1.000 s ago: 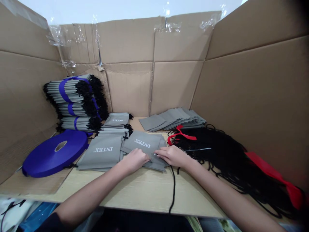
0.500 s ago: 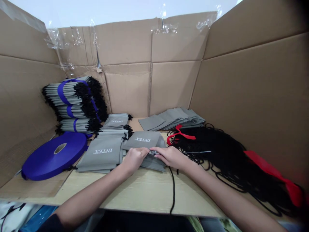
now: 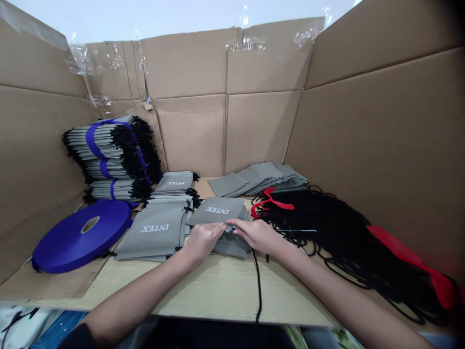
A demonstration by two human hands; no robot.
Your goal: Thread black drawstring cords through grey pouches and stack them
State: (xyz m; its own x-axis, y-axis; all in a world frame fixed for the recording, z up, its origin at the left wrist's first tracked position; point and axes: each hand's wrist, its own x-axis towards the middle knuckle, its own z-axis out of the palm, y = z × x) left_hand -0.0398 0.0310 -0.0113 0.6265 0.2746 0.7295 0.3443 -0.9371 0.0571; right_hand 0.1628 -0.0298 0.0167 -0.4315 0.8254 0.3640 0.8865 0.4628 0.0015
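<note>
A grey drawstring pouch (image 3: 218, 208) printed INTEX lies over other grey pouches in front of me. My left hand (image 3: 203, 241) is closed, pinching the near edge of this pouch. Beside it my right hand (image 3: 256, 235) is closed too, thumb and forefinger meeting at the same edge. A thin, shiny rod (image 3: 300, 230), like a threading needle, sticks out to the right from behind my right hand; its other end is hidden by the fingers. Black cord (image 3: 258, 286) hangs from under my right hand to the table's front edge.
Left of my hands lie INTEX pouches (image 3: 150, 232) with black cords. Farther left are a purple ribbon roll (image 3: 65, 237) and strapped pouch bundles (image 3: 105, 140). Flat grey pieces (image 3: 261, 177) lie behind. A black cord heap (image 3: 334, 228) with red ties is at right. Cardboard walls (image 3: 189, 131) surround the table.
The printed pouch has shifted slightly to the right under my fingers. Both hands stay at its near edge, almost unmoved, and the hanging cord has swung a little left.
</note>
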